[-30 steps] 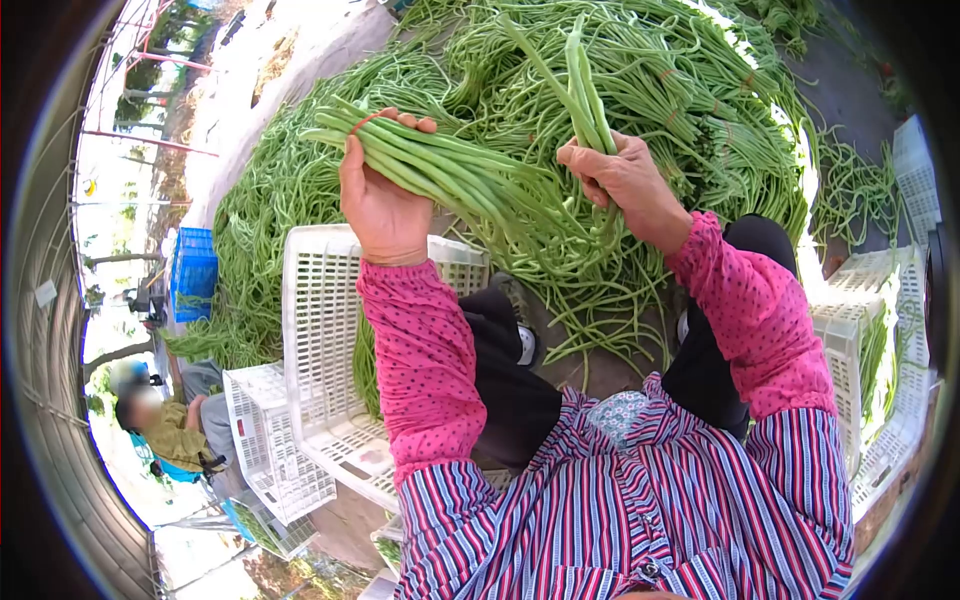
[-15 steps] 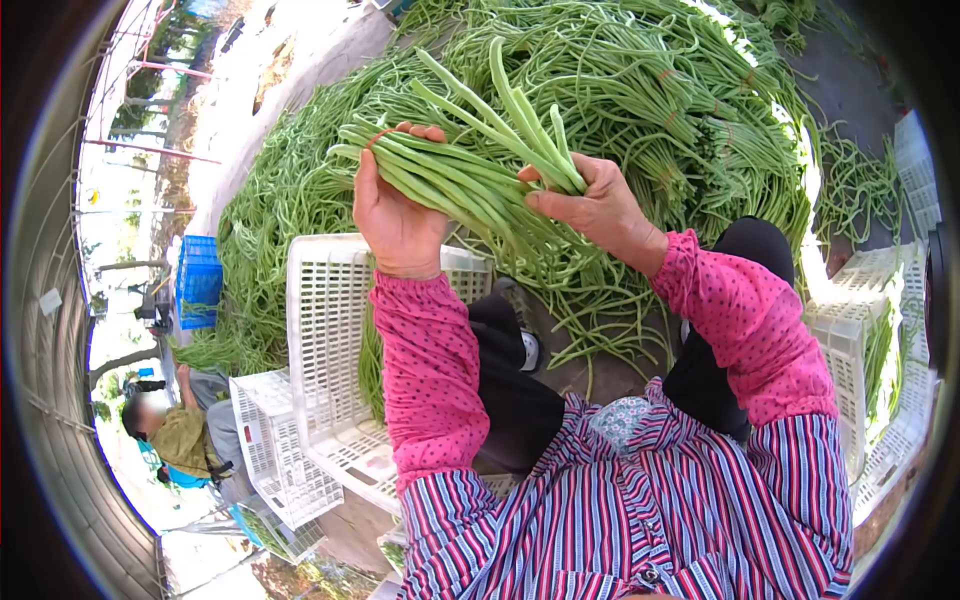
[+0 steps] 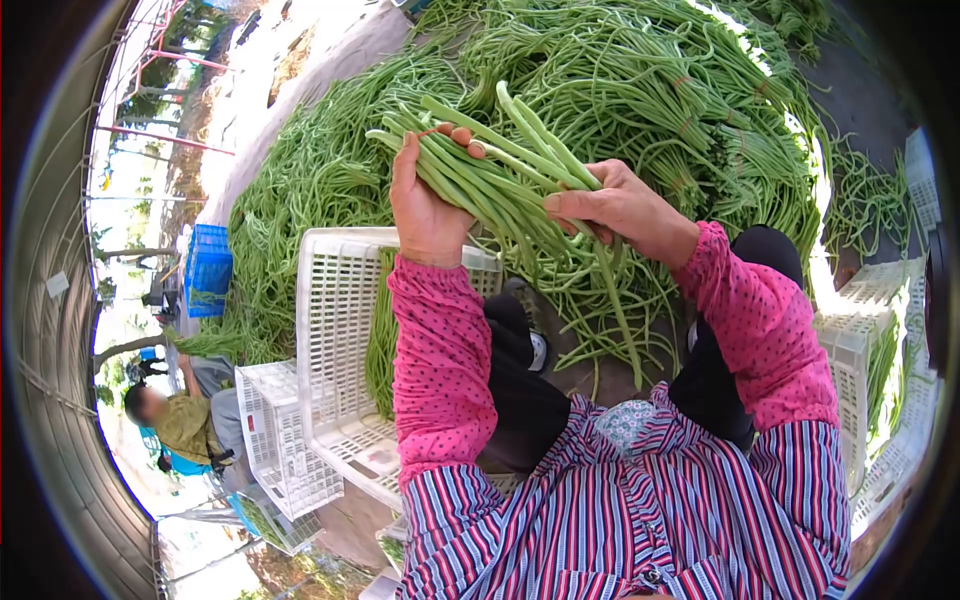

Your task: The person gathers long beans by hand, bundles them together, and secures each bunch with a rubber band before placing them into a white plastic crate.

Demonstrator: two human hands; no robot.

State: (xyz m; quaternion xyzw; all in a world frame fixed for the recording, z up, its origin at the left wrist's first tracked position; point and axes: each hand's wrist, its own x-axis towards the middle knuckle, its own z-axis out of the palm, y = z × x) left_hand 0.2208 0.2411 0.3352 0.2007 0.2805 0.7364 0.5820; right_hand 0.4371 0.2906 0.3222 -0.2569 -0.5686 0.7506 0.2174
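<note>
My left hand (image 3: 432,205) is closed around a bundle of long green yardlong beans (image 3: 500,196), its fingertips showing over the top. A thin red band crosses the bundle near the bean ends. My right hand (image 3: 640,212) pinches a few loose yardlong beans (image 3: 548,138) between thumb and fingers. Their upper ends lean against the bundle, and one long tail hangs below that hand. Behind both hands spreads a large heap of yardlong beans (image 3: 330,180), with some red-banded bunches at its right side.
A white plastic crate (image 3: 335,300) with beans in it stands left of my legs. More white crates stand at the left (image 3: 275,430) and right (image 3: 845,360). A blue crate (image 3: 207,270) is by the heap. Another person (image 3: 190,420) sits at far left.
The loose beans in my right hand have come down and closer to the bundle, and their tail now hangs lower. Both hands appear slightly further right in view.
</note>
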